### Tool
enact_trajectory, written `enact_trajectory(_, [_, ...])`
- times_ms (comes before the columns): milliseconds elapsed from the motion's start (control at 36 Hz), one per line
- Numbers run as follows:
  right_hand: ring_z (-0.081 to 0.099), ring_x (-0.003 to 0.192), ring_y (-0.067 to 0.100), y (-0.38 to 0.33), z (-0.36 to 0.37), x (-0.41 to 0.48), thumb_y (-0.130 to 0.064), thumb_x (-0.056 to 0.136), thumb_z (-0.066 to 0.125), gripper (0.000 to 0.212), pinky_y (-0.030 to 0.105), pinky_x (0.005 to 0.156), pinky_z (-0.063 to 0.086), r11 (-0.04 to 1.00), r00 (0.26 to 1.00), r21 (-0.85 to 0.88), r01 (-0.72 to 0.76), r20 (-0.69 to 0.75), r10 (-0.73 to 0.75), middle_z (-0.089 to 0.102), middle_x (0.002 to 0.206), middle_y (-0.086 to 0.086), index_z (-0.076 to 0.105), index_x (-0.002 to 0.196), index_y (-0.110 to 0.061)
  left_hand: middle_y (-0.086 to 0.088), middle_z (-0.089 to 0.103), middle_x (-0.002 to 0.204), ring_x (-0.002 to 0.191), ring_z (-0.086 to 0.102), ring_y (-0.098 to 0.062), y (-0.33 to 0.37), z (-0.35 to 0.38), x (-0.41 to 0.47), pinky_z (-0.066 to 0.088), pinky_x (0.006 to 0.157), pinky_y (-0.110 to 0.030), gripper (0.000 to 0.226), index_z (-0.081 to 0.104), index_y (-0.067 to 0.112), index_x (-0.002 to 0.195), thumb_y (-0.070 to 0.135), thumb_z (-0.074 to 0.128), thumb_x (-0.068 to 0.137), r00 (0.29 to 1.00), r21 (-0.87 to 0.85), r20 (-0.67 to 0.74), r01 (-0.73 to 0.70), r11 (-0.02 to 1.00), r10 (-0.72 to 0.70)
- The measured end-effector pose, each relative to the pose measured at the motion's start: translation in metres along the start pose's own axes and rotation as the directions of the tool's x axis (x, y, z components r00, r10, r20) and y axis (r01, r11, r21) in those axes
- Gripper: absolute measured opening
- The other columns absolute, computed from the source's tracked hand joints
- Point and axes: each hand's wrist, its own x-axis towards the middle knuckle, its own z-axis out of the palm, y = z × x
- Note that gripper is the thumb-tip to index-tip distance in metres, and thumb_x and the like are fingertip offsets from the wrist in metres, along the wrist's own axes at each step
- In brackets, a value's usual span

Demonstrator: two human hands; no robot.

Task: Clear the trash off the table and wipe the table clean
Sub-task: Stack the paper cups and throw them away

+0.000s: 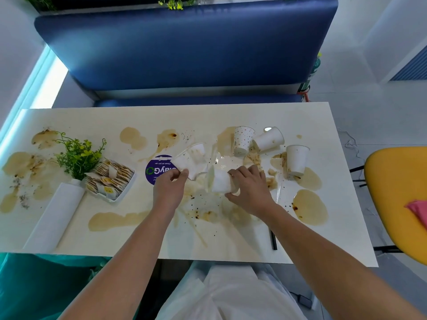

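The white table [242, 114] is covered in brown spills and dark specks. My left hand [169, 188] grips a stained white paper cup [189, 161] lying tilted near the table's middle. My right hand [248, 189] holds another white paper cup [219, 181] on its side, mouth pointing left. Three more paper cups sit at the back right: a dotted one [242, 139] upside down, a plain one [269, 139] tipped over beside it, and an upside-down plain one [295, 161] further right. A black straw [273, 240] lies near the front edge.
A white vase with green and yellow flowers [69, 172] lies at the left, beside a tray of sachets [111, 179]. A purple round sticker [157, 172] sits mid-table. A blue bench [184, 47] stands behind; a yellow chair [397, 192] with a pink cloth [418, 211] stands at the right.
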Motion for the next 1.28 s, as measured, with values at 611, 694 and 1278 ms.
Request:
enact_trajectory(611, [0.049, 0.107, 0.015, -0.030, -0.009, 0.003, -0.059, 0.077, 0.073, 0.050, 0.037, 0.089, 0.047, 0.814, 0.957, 0.517, -0.265, 0.035, 0.289, 0.058, 0.106, -0.014, 0.060, 0.116, -0.030, 0.005, 0.070, 0.084, 0.084, 0.068, -0.020, -0.020, -0.017, -0.030, 0.049, 0.070, -0.035, 0.027, 0.067, 0.021, 0.081, 0.043, 0.064, 0.097, 0.986, 0.035, -0.161, 0.040, 0.999, -0.034])
enact_trajectory(694, [0.058, 0.099, 0.011, -0.040, -0.007, 0.003, -0.059, 0.077, 0.073, 0.046, 0.032, 0.081, 0.050, 0.789, 0.961, 0.560, -0.253, 0.052, 0.271, 0.062, 0.101, -0.015, 0.062, 0.111, -0.030, 0.004, 0.070, 0.084, 0.081, 0.066, -0.021, -0.026, -0.023, -0.033, 0.048, 0.069, -0.036, 0.027, 0.068, 0.020, 0.083, 0.042, 0.063, 0.098, 0.985, 0.045, -0.167, 0.059, 0.997, -0.051])
enact_trajectory(1278, [0.063, 0.092, 0.014, -0.204, 0.061, 0.016, -0.061, 0.084, 0.072, 0.041, 0.034, 0.083, 0.057, 0.855, 0.956, 0.471, -0.216, 0.280, 0.087, 0.064, 0.103, -0.006, 0.055, 0.106, -0.030, 0.017, 0.060, 0.080, 0.078, 0.056, -0.010, -0.114, -0.163, -0.030, 0.039, 0.070, -0.033, 0.021, 0.070, 0.019, 0.086, 0.036, 0.065, 0.096, 0.935, 0.078, -0.292, 0.233, 0.969, -0.201])
